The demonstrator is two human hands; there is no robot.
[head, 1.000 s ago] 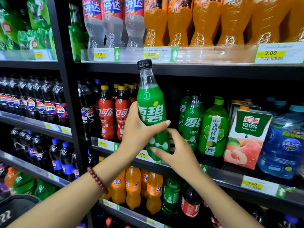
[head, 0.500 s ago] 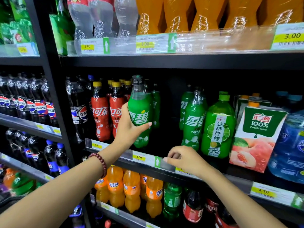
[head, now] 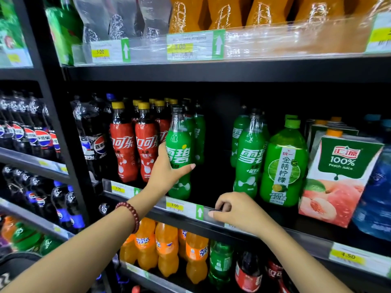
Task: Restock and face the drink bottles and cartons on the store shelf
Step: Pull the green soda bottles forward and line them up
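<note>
A green Sprite bottle [head: 179, 157] stands upright at the front of the middle shelf, next to red Coca-Cola bottles [head: 123, 149]. My left hand [head: 167, 172] grips its lower body, thumb across the front. More green Sprite bottles stand behind it and further right [head: 249, 157]. A dark gap lies between the two Sprite groups. My right hand [head: 237, 210] rests with curled fingers on the shelf's front price rail [head: 186, 207], pinching its edge. A lime drink bottle [head: 283, 166] and a peach juice carton [head: 338, 176] stand to the right.
Pepsi bottles [head: 95, 144] fill the left of this shelf and the neighbouring bay. Orange Fanta bottles [head: 169, 250] stand on the shelf below. Large orange and clear bottles sit on the shelf above. A blue water jug [head: 376, 197] is at the far right.
The Sprite bottle went from raised in front of the shelf down and left onto the shelf beside the Coca-Cola. My right hand left the bottle and dropped to the price rail.
</note>
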